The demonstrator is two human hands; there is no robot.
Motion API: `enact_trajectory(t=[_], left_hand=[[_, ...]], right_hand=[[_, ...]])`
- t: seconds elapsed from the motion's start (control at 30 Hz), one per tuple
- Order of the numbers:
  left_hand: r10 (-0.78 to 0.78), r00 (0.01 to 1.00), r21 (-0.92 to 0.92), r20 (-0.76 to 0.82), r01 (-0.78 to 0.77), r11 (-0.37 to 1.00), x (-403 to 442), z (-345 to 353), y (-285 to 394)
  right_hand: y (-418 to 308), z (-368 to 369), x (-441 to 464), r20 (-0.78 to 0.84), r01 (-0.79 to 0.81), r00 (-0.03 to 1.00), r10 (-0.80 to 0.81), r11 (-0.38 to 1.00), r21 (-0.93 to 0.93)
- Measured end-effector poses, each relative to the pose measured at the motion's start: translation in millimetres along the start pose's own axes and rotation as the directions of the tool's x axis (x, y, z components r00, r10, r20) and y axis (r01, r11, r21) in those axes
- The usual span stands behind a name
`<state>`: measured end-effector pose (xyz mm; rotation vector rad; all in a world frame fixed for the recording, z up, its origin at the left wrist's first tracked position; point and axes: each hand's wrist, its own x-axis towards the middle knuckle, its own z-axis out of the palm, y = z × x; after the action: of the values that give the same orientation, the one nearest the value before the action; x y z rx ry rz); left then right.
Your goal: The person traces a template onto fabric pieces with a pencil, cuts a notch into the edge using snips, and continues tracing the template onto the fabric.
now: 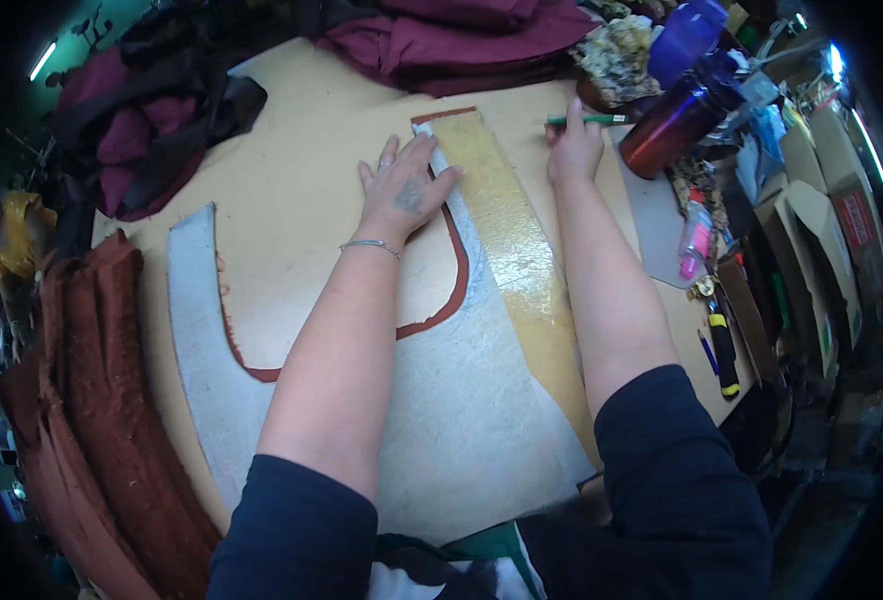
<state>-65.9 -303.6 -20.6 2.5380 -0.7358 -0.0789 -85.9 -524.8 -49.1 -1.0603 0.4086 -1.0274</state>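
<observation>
A pale grey U-shaped pattern piece (461, 420) lies flat on the table, with reddish-brown fabric (456, 290) showing along its inner curve. My left hand (406, 190) rests with fingers spread on the upper end of its right arm, a bracelet round the wrist. Along that arm runs a shiny yellowish strip (511, 240), with brown fabric showing at its top edge. To the right of the strip, my right hand (574, 155) is closed around a green pen (601, 119), held roughly level above the table.
Maroon cloth (451, 45) is heaped at the back, and dark and maroon cloth (131, 130) at the back left. Brown fabric (111, 400) is piled along the left edge. On the right stand a bottle (676, 120), a pink-and-clear bottle (695, 235) and a yellow-and-black cutter (723, 355).
</observation>
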Motion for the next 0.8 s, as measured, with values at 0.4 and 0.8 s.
enact_trajectory(t=[0.4, 0.8], left_hand=[[-0.387, 0.895, -0.66, -0.223, 0.154, 0.736, -217, -90, -91], [-0.742, 0.563, -0.493, -0.364, 0.56, 0.666, -368, -105, -130]], right_hand=[[-114, -129, -138, 0.268, -0.637, 0.761, 0.591, 0.758, 0.138], [-156, -137, -211, 0.245, 0.027, 0.89, 0.384, 0.493, -0.87]])
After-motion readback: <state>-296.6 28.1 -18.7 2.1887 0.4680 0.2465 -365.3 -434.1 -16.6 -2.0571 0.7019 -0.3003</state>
